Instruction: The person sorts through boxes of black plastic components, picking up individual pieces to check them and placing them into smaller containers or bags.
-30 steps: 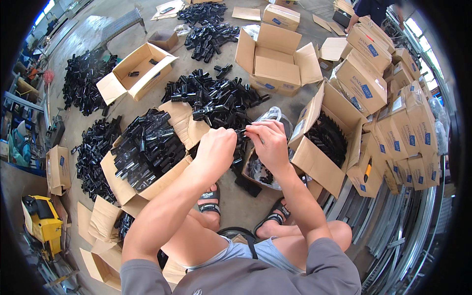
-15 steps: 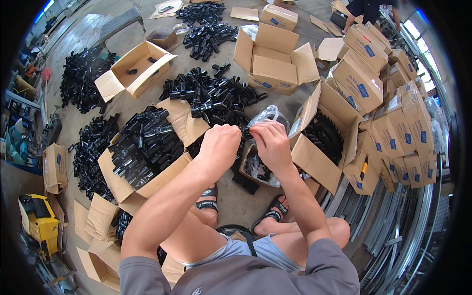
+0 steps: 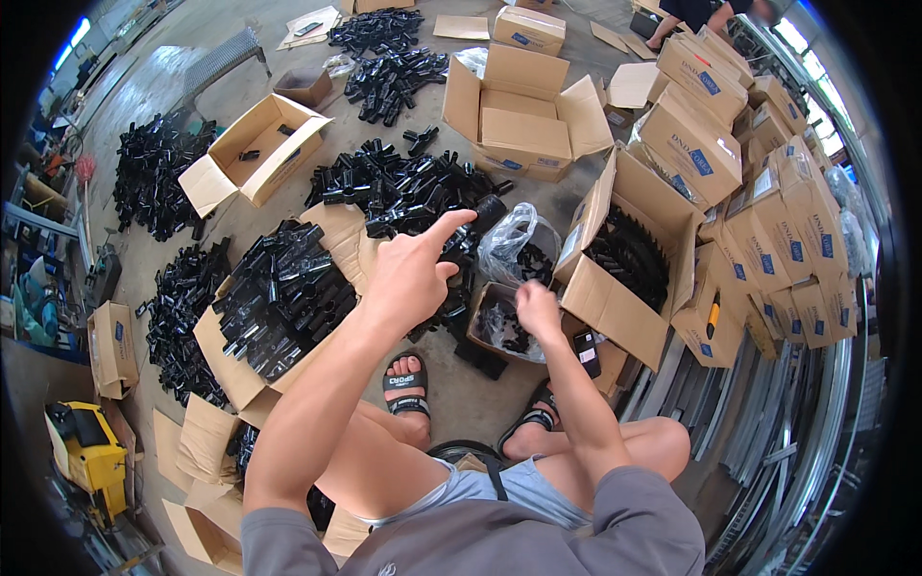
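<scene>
My left hand (image 3: 415,274) is over the near part of a heap of shiny black tubular pieces (image 3: 389,182). Its index finger points forward and the thumb stands apart, with nothing visible between them. Smeared by motion, my right hand (image 3: 538,312) hovers at the right side of a small carton (image 3: 477,338) lined with clear plastic. Small black parts (image 3: 516,336) lie in that carton. Whether the right fingers hold anything does not show. Behind it, a clear plastic bag (image 3: 514,235) holds more small black parts.
Left of my arms, an open carton (image 3: 226,360) is full of black tubular pieces. Another open carton (image 3: 624,322) with black parts stands at right, beside a phone (image 3: 587,353). Stacked cartons (image 3: 783,240) and metal profiles (image 3: 759,432) line the right; a person (image 3: 696,12) is behind.
My hands were together over the heap, holding a small black piece between them. They have separated: the left has opened, the right has moved down toward the small carton.
</scene>
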Tool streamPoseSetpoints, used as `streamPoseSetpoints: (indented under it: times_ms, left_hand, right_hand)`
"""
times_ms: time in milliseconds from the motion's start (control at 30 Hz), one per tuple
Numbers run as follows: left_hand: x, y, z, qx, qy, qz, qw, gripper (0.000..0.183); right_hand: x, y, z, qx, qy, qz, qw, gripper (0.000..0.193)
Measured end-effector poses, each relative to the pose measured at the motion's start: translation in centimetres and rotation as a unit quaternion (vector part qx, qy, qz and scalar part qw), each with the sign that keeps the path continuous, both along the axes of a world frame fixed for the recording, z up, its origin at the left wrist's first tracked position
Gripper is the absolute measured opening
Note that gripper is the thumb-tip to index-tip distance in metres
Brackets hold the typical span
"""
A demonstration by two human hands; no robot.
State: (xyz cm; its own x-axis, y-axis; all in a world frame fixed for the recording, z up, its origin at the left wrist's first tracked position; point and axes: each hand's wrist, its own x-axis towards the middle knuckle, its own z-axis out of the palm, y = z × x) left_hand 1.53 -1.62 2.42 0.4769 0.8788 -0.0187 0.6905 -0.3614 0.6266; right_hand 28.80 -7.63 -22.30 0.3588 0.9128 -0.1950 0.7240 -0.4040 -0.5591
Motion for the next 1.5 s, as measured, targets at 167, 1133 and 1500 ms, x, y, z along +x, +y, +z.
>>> streamPoseSetpoints:
  times_ms: [167,1133,1500]
  left_hand:
    - [0.0,0.2,0.5,-0.029,-0.093,0.057,0.994,0.068]
    - [2.8,-2.1,2.1,-0.239,-0.396,-0.002,0.887,0.075]
    - [2.3,-4.8,3.8,-0.288,-0.463,0.04,0.837,0.076]
  right_hand:
    - [0.4,-2.3,-11.7,-0.188,-0.078,0.029,0.979,0.024]
    - [-1.7,-4.1,-3.0,0.217,0.286,-0.267,0.894,0.019]
    - [-5.6,-1.4,20.4,0.355,0.523,-0.069,0.772,0.017]
